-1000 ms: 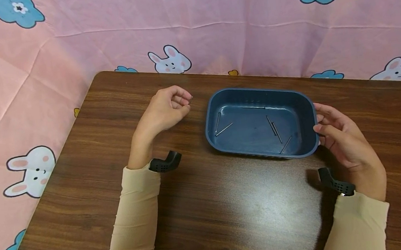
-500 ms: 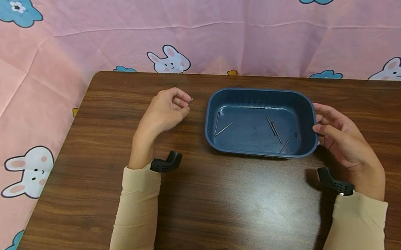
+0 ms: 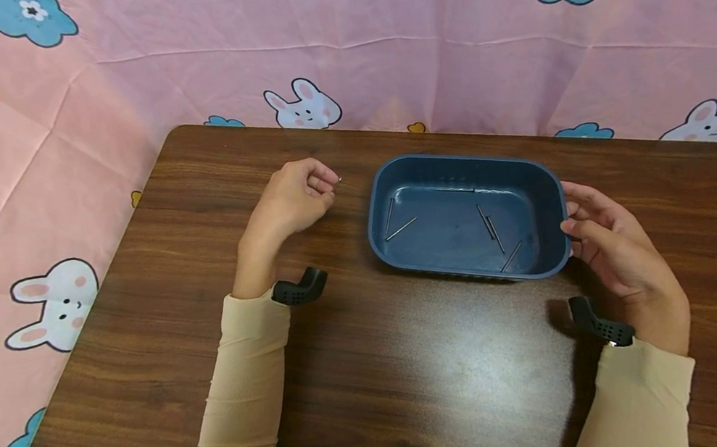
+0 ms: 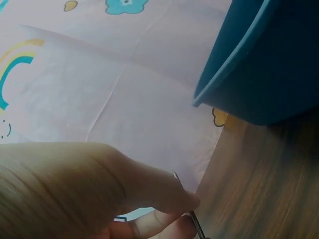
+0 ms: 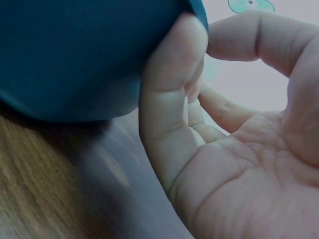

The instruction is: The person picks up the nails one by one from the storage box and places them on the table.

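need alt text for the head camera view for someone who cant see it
A person's left hand pinches a thin metal nail beside a dark blue rectangular plastic tub, whose right end the right hand holds. Six similar nails lie inside the tub; below is a brown wood-grain table, behind it a pink rabbit-patterned cloth.

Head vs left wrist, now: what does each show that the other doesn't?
Head only: the right hand touching the right end of the blue tub, six thin metal nails lying inside it, and the black wrist mounts.

Left wrist only: a rainbow print on the cloth, and the held nail showing on both sides of a fingertip; head catches just a short tip.

Both: the left hand pinching that nail, the tub, the wood-grain table, the patterned cloth.
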`<control>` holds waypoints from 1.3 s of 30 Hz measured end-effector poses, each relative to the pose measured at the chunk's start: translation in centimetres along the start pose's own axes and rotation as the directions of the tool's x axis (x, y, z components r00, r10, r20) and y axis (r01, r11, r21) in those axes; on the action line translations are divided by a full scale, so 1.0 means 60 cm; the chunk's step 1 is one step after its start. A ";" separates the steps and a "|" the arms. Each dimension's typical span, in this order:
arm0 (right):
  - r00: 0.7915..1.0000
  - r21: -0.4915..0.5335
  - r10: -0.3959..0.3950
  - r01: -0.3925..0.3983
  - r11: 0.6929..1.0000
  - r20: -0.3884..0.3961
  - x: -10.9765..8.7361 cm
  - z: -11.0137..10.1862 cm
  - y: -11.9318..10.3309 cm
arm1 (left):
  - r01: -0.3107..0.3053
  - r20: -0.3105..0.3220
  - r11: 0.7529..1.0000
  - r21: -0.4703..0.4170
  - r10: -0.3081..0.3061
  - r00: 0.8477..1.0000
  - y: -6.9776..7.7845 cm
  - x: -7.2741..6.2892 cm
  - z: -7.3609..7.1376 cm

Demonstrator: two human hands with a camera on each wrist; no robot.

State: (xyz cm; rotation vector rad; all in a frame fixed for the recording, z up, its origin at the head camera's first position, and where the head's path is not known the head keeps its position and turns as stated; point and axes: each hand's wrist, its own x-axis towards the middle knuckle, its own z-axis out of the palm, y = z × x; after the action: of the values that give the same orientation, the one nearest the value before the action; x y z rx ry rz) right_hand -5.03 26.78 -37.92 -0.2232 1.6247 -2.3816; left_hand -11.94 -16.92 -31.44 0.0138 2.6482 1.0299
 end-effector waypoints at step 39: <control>0.999 -0.015 0.023 -0.023 1.000 -0.037 -0.002 0.001 -0.002 | 0.003 0.005 0.996 0.089 -0.004 1.000 -0.009 0.009 0.013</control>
State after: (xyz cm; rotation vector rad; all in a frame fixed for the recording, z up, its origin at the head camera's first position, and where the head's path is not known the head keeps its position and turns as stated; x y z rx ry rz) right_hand -4.91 26.80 -37.76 -0.1638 1.6526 -2.3705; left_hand -12.20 -16.73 -32.51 0.0309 2.6868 0.9084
